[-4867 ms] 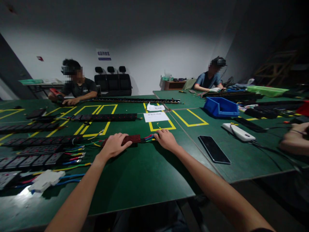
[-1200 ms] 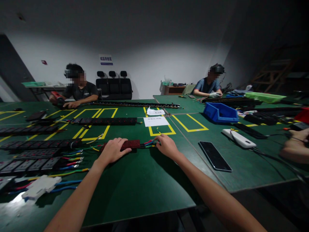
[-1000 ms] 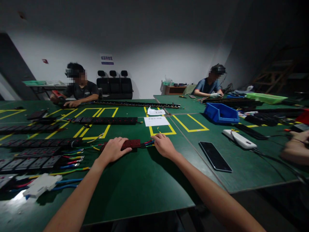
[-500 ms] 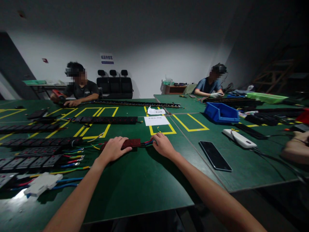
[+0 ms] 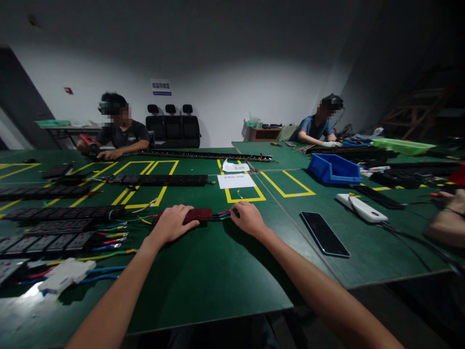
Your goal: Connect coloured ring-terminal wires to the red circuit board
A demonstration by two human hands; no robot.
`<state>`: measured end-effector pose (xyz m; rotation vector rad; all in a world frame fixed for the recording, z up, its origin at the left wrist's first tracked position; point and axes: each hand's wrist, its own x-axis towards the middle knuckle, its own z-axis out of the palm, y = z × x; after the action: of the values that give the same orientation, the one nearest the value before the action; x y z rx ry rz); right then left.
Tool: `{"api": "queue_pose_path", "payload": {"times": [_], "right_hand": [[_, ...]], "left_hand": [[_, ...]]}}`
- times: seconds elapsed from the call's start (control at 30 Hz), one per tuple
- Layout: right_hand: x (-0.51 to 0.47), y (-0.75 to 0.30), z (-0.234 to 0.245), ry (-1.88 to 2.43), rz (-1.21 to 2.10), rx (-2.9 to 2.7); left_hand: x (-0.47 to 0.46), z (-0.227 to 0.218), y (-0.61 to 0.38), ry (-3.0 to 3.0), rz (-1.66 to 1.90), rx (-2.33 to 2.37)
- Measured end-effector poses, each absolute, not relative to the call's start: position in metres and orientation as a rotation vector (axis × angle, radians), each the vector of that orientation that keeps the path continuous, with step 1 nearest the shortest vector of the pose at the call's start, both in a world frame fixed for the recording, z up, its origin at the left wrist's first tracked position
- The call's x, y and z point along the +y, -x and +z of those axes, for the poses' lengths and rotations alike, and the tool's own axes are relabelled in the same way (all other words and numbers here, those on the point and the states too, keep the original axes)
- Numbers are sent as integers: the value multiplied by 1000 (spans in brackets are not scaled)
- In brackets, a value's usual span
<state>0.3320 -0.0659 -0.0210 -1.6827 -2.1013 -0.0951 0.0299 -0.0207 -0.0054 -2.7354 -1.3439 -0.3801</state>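
A dark red socket strip [image 5: 198, 214] lies on the green table [image 5: 218, 271] in front of me. My left hand [image 5: 173, 224] rests on its left part, fingers curled over it and pressing it down. From the strip's right end come red, blue and green wires [image 5: 224, 214]. My right hand [image 5: 247, 218] has its fingers closed on those wires at the strip's end.
Rows of black socket strips [image 5: 65, 228] with coloured leads fill the left. A white part [image 5: 65, 275] lies near left. A phone [image 5: 324, 233], a white power strip [image 5: 359, 207] and a blue bin [image 5: 334, 169] are to the right. Two people sit at the far side; another person's hand [image 5: 445, 223] is at the right edge.
Almost nothing differs. My right hand has shifted slightly along the wires at the strip's end; my left hand stays on the red strip.
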Motion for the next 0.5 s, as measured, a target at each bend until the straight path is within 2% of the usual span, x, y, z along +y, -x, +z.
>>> {"api": "queue_pose_path", "payload": {"times": [0.5], "right_hand": [[-68, -331, -21, 1674, -55, -2120]], "left_hand": [[-21, -5, -31, 2737, -384, -1344]]}}
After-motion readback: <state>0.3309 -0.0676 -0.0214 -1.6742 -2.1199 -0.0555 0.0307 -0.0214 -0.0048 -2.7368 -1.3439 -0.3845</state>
